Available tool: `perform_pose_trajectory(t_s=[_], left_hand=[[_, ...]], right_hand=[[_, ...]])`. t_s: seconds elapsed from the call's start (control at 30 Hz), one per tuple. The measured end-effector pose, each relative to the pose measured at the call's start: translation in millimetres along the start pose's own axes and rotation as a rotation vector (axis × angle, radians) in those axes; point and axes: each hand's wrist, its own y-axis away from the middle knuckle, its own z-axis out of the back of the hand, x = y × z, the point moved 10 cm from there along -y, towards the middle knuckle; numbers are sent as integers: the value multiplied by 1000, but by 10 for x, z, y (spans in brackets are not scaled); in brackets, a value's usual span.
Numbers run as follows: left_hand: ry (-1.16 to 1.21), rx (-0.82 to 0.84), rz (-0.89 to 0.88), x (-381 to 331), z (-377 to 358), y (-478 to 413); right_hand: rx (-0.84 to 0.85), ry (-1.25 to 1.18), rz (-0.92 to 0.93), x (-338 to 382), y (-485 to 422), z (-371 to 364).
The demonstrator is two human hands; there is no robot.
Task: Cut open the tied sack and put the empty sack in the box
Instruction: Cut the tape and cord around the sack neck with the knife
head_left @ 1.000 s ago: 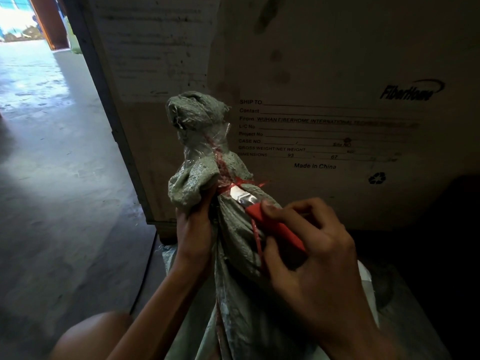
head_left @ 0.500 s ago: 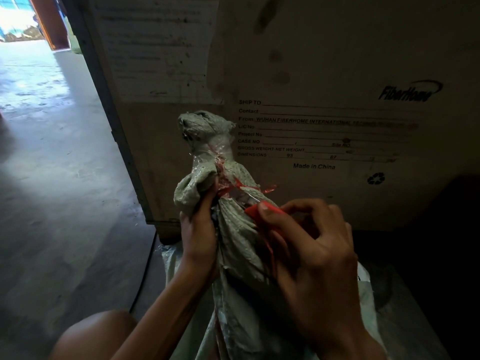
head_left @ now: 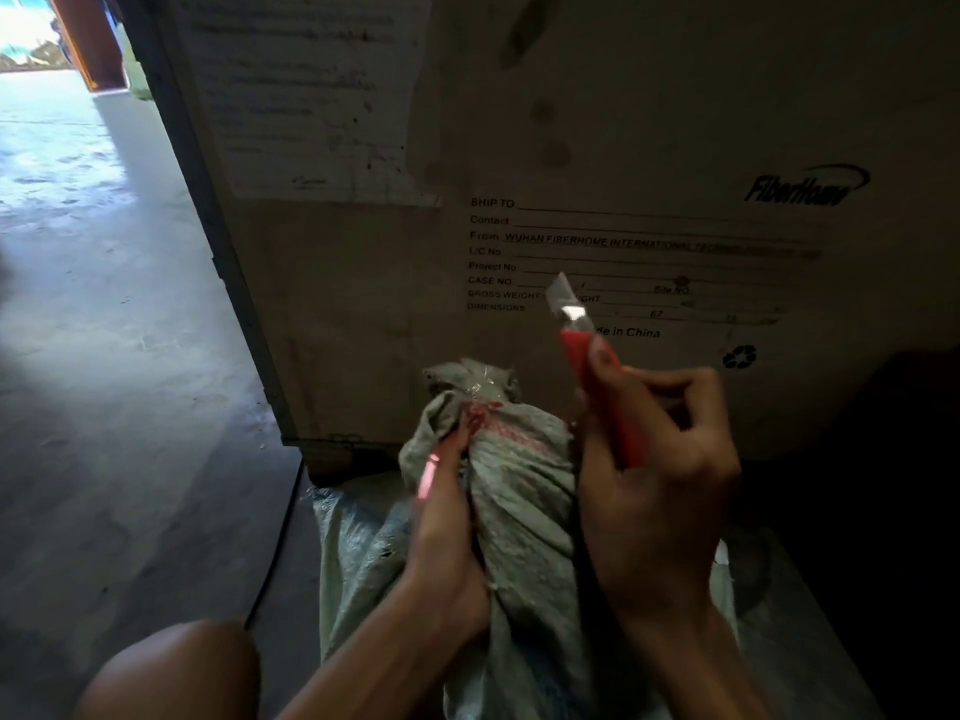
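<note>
Red-handled knife point(head_left: 597, 379) lifted clear of the sack's point(head_left: 519, 491) neck, both hands closed.

The right hand point(head_left: 654, 485) is curled tight round the knife handle, blade pointing up in front of the box point(head_left: 571, 148); half a second ago that blade lay against the red tie at the neck. The left hand point(head_left: 447, 532) grips the gathered grey-green neck and pinches a loose red strip point(head_left: 428, 472), which was bound round the sack before. The sack's knotted top sits lower than it did, just in front of the box's bottom edge, on the floor point(head_left: 104, 407). One knife, one sack, one box, two hands.
</note>
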Motion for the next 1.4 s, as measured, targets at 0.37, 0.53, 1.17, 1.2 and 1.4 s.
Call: perform_pose_trajectory(t_s=[0.37,0.53,1.17,1.2,1.4], left_hand=[[-292,0,-361,-412,-154,49],[-305,16,-412,-487,-187,40],[-167,180,-187,-417,-383,128],[-150,193,-175,-396,-402,126],[-80,181,-112,-307,-386,90]], right_hand=[[253,-324,-215,-191,-59,-87],[235,-405,-299,-298,-87,-30],[456,-540,-452,-327,31,-231],[448,-537,-455,-337,25,-216],[432,-458,-366,-263,5,-144]])
